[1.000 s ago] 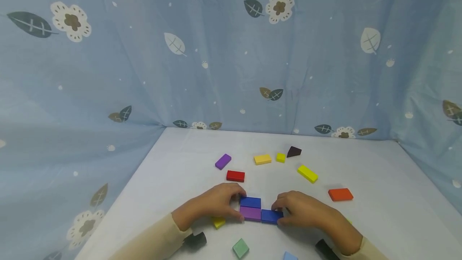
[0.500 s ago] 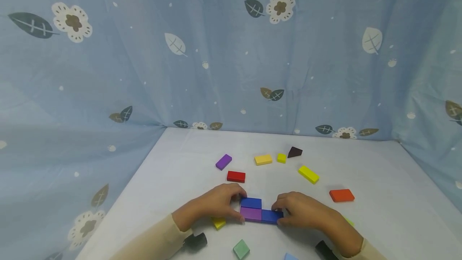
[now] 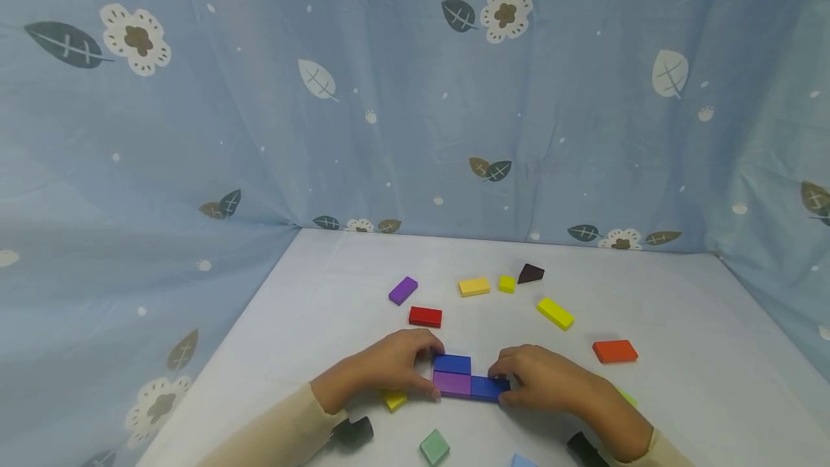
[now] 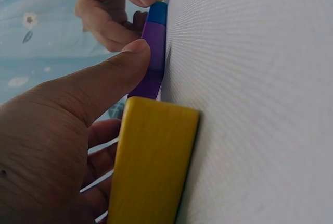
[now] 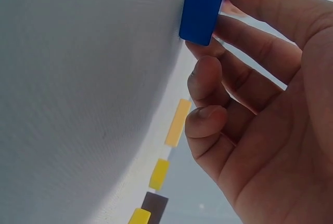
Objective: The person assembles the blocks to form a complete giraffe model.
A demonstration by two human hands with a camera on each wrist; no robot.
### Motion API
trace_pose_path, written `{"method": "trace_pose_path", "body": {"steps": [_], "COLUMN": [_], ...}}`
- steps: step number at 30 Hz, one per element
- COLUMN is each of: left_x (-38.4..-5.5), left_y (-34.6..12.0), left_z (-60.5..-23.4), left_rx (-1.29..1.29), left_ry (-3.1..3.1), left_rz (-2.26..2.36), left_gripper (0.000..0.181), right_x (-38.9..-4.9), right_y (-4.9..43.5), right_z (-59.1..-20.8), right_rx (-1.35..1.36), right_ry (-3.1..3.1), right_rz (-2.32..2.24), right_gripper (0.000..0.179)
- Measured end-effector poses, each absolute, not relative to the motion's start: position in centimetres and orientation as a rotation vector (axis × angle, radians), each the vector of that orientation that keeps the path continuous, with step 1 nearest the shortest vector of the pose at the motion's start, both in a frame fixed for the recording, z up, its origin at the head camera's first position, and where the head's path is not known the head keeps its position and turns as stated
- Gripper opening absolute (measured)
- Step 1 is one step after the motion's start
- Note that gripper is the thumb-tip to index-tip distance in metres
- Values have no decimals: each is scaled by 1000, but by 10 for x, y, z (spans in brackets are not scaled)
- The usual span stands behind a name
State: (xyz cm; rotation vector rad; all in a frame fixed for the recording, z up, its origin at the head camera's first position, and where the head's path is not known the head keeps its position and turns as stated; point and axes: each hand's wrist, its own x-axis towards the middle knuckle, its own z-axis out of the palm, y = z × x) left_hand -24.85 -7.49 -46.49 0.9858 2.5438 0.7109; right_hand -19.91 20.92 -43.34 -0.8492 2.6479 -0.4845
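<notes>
Three flat blocks lie together in front of me: a purple block (image 3: 452,384), a blue block (image 3: 452,364) against its far side, and another blue block (image 3: 486,388) at its right end. At the left side, my left hand (image 3: 397,365) holds the purple and far blue blocks between thumb and curled fingers; its thumb touches the purple one in the left wrist view. My right hand (image 3: 551,378) pinches the right blue block's outer end with thumb and index finger. Its other fingers curl loosely in the right wrist view. A yellow block (image 4: 153,156) lies beside my left hand.
Beyond the hands lie a red block (image 3: 425,317), a violet block (image 3: 403,290), a pale orange block (image 3: 474,287) and a long yellow block (image 3: 555,313). An orange-red block (image 3: 614,351) sits at right. Nearer me is a green block (image 3: 434,447). A blue leaf-patterned curtain (image 3: 389,92) encloses the table.
</notes>
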Motion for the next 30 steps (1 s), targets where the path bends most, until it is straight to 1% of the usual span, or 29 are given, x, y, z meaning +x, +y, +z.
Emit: {"method": "trace_pose_path", "body": {"steps": [14,18,23,30], "left_x": [-250,-248,-248,-248], "left_y": [-74,-75,-75,-76], "left_z": [-468,-469,-468,-466], "left_rx": [968,977,989,995], "left_ry": [2537,2528,2527,2535], "left_rz": [714,716,719,716], "left_gripper": [58,58,58,58], "right_x": [-198,-195,-192,-186], "right_y": [213,217,232,266], "right_z": [-432,-430,-423,-409], "right_rx": [-845,-809,-712,-651], "right_ry": [2650,2658,2684,2732], "right_rz": [-482,-503,-533,-563], "right_gripper": [30,28,28,32]}}
